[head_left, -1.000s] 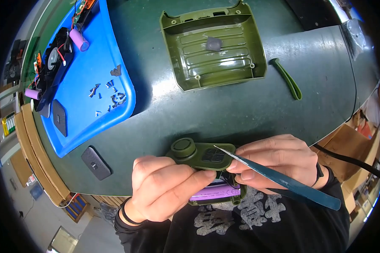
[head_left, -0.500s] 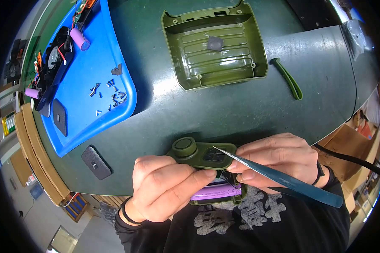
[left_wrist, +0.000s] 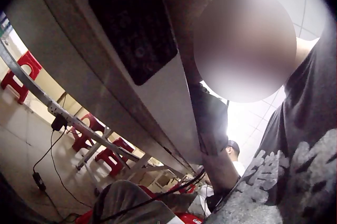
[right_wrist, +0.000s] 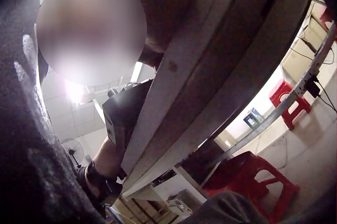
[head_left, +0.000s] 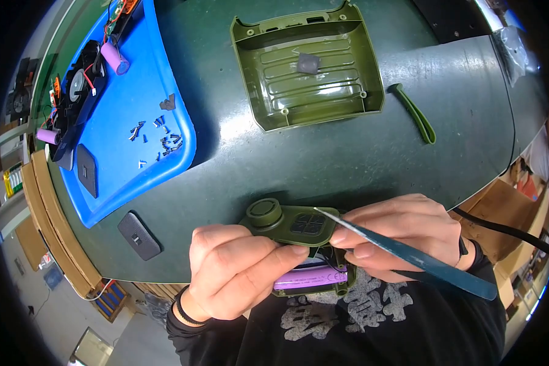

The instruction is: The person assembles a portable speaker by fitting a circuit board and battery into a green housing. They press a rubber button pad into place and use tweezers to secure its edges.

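In the head view my left hand grips the near left side of an olive-green control panel with a round knob and a dark four-button pad. At the panel's right end sit the fingertips of my right hand, which also holds blue-green tweezers. Their pale tip points left, over the pad's upper right corner. Below the panel, thin dark wires run near a purple battery in a green housing close to my shirt. My fingers partly hide the housing.
A green shell with a small grey pad lies beyond my hands. Right of it is a green strap. On the left, a blue tray holds screws and speaker parts; a black foam-like pad lies nearby.
The tweezers' tip has shifted slightly right across the button pad, and my right fingertips have moved slightly at the panel's end. My left hand keeps its grip.
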### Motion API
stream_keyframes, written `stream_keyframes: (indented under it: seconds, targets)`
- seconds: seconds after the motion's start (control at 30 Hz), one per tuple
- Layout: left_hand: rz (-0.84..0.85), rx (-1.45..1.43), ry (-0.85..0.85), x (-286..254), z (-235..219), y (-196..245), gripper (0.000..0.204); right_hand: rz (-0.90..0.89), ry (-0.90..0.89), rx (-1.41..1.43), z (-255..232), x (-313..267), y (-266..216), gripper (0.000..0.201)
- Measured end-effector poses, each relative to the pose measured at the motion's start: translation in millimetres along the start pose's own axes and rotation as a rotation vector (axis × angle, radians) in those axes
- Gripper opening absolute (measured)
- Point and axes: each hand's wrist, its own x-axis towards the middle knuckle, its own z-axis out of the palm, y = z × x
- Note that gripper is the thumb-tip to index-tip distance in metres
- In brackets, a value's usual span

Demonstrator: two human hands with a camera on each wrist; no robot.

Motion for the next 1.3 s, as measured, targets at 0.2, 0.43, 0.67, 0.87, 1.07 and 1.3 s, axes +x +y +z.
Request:
stream_keyframes:
  seconds: [0.2,0.43,0.67,0.87,1.07,1.3]
  targets:
    - [-0.037,0.014,0.016,0.6,0.2,1.6,0.035,-0.081,0.071,-0.024,2.2,-3.5,5.3,0.016]
    - [-0.043,0.012,0.028,1.1,2.0,1.5,0.033,-0.047,0.047,-0.008,1.2,-3.4,4.8,0.019]
    - [-0.037,-0.001,0.060,2.2,4.0,-0.4,0.035,-0.051,0.002,-0.003,-1.8,-2.4,5.6,0.020]
    - [-0.059,-0.033,0.079,1.4,4.9,0.9,0.040,-0.071,-0.002,-0.018,-1.1,-2.9,6.3,0.021]
    - [-0.080,-0.042,0.089,2.2,5.2,0.9,0.039,-0.069,-0.036,-0.023,-3.5,-1.4,6.5,0.021]
    - [-0.090,-0.049,0.086,2.2,4.7,0.4,0.038,-0.080,-0.018,-0.040,-1.7,-0.7,7.8,0.021]
